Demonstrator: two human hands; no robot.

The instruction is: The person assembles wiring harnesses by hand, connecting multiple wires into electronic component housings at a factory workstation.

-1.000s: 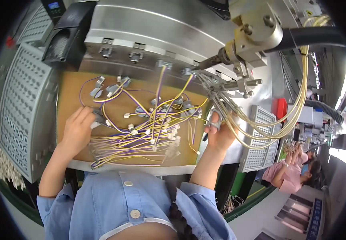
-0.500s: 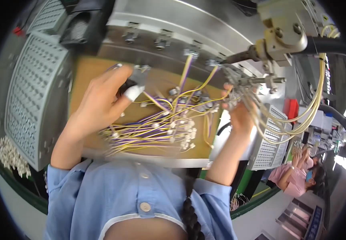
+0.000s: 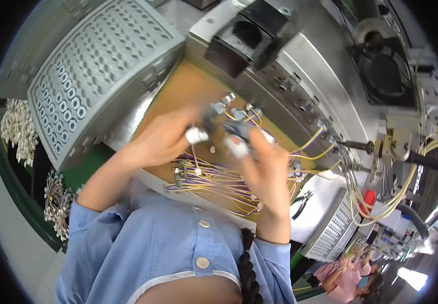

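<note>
My left hand (image 3: 171, 134) is over the left part of a tan work board (image 3: 198, 86), fingers bent together and smeared by motion. A white wrap covers its thumb tip, and something dark and grey shows at its fingertips, too blurred to name. My right hand (image 3: 268, 164) faces it, fingers closed around a dark grey piece (image 3: 236, 127) I cannot identify; one fingertip has a white wrap. Small grey metal parts (image 3: 238, 113) with purple and yellow wires lie beyond the hands. Below them spreads a bundle of yellow and purple wires (image 3: 214, 177) with white connectors.
A metal machine (image 3: 310, 76) with clamp fittings runs along the far side; two yellow wires reach its fittings. At left stands a grey perforated tray (image 3: 102, 66) holding several round parts. Pliers (image 3: 302, 202) lie right of the board. A co-worker (image 3: 348, 278) sits at lower right.
The view has swung left, showing more of the tray. My right hand has come from the machine's clamp at the right to over the board, close to my left hand.
</note>
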